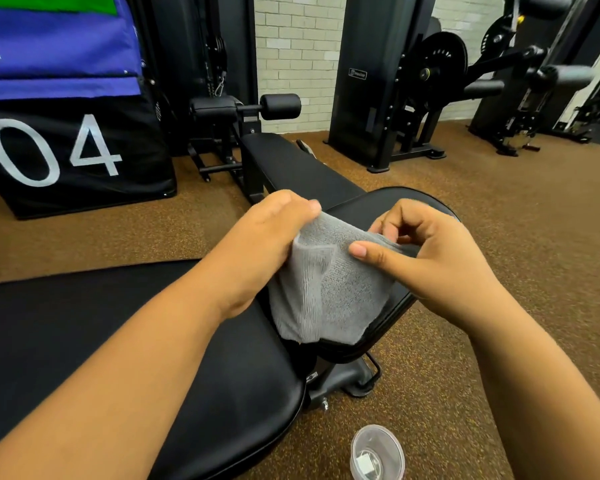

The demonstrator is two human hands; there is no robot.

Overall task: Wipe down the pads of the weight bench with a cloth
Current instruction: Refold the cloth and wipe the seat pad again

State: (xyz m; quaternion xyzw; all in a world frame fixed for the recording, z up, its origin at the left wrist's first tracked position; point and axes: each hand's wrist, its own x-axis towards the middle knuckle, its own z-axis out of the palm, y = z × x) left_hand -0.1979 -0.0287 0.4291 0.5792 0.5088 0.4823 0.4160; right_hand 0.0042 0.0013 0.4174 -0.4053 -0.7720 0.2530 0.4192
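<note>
A grey cloth (326, 289) hangs between both hands above the black weight bench. My left hand (267, 244) grips its upper left edge with curled fingers. My right hand (430, 251) pinches the upper right edge between thumb and fingers. Under the cloth lies the small seat pad (371, 206) of the bench. The long back pad (125, 334) stretches to the lower left beneath my left forearm. The cloth's lower end drapes over the gap between the two pads.
A clear plastic cup (376, 452) stands on the brown floor near the bench foot. A second black bench (291, 164) sits just beyond. A black and blue padded box (66, 140) marked 04 is at left. Weight machines (430, 81) line the back wall.
</note>
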